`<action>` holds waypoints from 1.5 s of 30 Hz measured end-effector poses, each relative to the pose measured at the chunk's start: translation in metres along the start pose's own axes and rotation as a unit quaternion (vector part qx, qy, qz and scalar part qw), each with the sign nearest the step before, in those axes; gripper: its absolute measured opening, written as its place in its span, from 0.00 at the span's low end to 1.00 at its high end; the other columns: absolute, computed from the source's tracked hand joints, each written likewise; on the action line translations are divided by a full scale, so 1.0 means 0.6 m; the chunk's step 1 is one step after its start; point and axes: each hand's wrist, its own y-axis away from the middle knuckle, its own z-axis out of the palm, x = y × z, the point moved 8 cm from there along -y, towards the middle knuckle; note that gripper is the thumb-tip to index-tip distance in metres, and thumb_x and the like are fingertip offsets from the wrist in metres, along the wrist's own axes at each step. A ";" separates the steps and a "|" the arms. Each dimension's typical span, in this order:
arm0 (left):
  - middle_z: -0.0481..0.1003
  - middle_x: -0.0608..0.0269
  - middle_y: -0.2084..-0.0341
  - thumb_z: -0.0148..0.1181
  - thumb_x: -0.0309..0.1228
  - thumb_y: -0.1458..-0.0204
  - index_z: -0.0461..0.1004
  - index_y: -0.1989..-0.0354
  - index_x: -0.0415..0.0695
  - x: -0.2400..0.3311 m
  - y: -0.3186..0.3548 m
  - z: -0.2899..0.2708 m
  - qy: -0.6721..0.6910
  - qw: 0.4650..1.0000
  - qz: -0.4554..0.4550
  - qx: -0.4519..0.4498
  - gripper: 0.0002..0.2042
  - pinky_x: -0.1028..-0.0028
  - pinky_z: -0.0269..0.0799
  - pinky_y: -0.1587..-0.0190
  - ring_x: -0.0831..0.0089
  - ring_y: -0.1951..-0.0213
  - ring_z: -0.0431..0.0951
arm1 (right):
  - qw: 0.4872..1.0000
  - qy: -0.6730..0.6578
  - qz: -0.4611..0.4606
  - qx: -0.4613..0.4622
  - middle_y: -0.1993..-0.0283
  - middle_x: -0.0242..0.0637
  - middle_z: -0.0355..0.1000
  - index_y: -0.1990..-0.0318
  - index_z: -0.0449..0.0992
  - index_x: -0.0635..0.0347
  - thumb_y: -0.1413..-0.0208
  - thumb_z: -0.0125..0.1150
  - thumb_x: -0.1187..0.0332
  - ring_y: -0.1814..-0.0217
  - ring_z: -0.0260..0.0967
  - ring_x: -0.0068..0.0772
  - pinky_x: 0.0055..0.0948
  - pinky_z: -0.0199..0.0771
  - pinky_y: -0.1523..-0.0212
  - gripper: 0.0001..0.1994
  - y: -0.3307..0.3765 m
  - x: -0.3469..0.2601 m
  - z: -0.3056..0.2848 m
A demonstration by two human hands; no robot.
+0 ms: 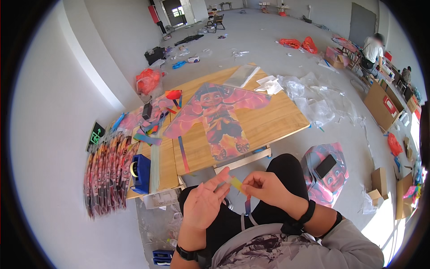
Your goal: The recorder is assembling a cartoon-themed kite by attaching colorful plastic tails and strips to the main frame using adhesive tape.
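Over my lap, my right hand [266,190] pinches a rainbow-coloured ribbon [237,184] between thumb and fingers. Its yellow end points toward my left hand, and a blue-red tail hangs below. My left hand [205,202] is palm up with its fingers stretched out; their tips are close to the yellow end. A small clear piece, perhaps tape, seems to be at those fingertips. Ahead of me, a kite sheet [217,114] printed with a cartoon figure lies flat on the wooden table [280,121]. Another ribbon [183,154] lies near its lower left.
A blue tape dispenser [142,174] stands at the table's left edge, beside thin pale rods [155,163]. Folded printed kites [105,175] hang at the left. A black phone [326,166] lies on a printed sheet at my right. A co-worker [371,54] sits at the far right.
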 end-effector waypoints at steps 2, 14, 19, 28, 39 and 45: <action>0.53 0.48 0.26 0.45 0.51 0.36 0.61 0.33 0.30 -0.006 0.000 -0.007 -0.001 1.000 -0.011 0.001 0.35 0.59 0.50 0.29 0.54 0.32 0.62 | 1.000 -0.002 0.004 0.005 0.68 0.31 0.77 0.60 0.76 0.67 0.38 0.63 0.74 0.68 0.75 0.16 0.18 0.74 0.66 0.05 -0.001 0.005 -0.002; 0.55 0.47 0.27 0.43 0.46 0.34 0.63 0.35 0.29 -0.029 -0.003 -0.017 0.006 1.000 -0.027 0.004 0.31 0.58 0.54 0.29 0.56 0.33 0.64 | 0.993 -0.112 0.021 -0.018 0.69 0.29 0.76 0.61 0.78 0.66 0.39 0.64 0.72 0.70 0.72 0.14 0.17 0.72 0.67 0.06 -0.010 0.036 0.003; 0.57 0.47 0.28 0.43 0.45 0.33 0.65 0.36 0.30 -0.031 -0.003 -0.022 -0.010 1.000 -0.026 0.011 0.29 0.58 0.56 0.30 0.58 0.34 0.66 | 0.994 -0.095 0.037 -0.040 0.65 0.33 0.76 0.60 0.75 0.66 0.37 0.62 0.73 0.66 0.76 0.21 0.21 0.73 0.62 0.05 -0.011 0.042 0.006; 0.61 0.51 0.30 0.46 0.43 0.33 0.68 0.37 0.33 -0.044 -0.006 -0.037 -0.012 0.999 -0.022 0.022 0.26 0.59 0.60 0.32 0.62 0.35 0.67 | 0.995 -0.087 0.043 -0.033 0.65 0.32 0.76 0.60 0.76 0.66 0.37 0.63 0.72 0.66 0.74 0.19 0.20 0.73 0.63 0.06 -0.011 0.044 0.006; 0.59 0.50 0.29 0.45 0.41 0.33 0.68 0.38 0.31 -0.045 -0.008 -0.039 -0.022 0.999 -0.018 0.041 0.25 0.60 0.60 0.32 0.61 0.32 0.65 | 0.994 -0.089 0.050 -0.036 0.66 0.31 0.77 0.60 0.76 0.66 0.37 0.64 0.72 0.67 0.74 0.17 0.19 0.73 0.64 0.06 -0.009 0.044 0.008; 0.59 0.50 0.29 0.45 0.40 0.33 0.68 0.38 0.31 -0.044 -0.008 -0.041 -0.026 0.999 -0.016 0.042 0.25 0.60 0.61 0.32 0.62 0.33 0.66 | 0.993 -0.098 0.052 -0.039 0.66 0.31 0.76 0.60 0.76 0.66 0.37 0.64 0.72 0.67 0.73 0.17 0.19 0.73 0.63 0.06 -0.008 0.047 0.008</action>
